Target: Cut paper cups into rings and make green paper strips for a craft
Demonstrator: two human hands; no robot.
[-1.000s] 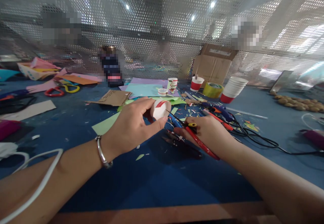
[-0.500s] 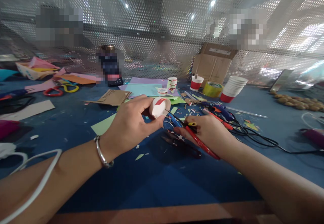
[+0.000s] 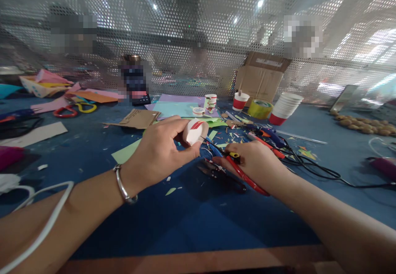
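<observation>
Blue table (image 3: 198, 228) below, your left hand (image 3: 158, 151) pinches the mid-frame cup (image 3: 193, 133), likely flimsy, best held by its wall, while your right hand (image 3: 254, 160) clasps scissors (image 3: 245, 175).

You are wearing a slim, shiny, silver-coloured bangle (image 3: 123, 187) on your left wrist (image 3: 132, 179), toward eight o'clock, its thicker, rounded end showing at the band's five o'clock. Your left forearm (image 3: 93, 206) and right forearm (image 3: 324, 214) are showing bare.
</observation>
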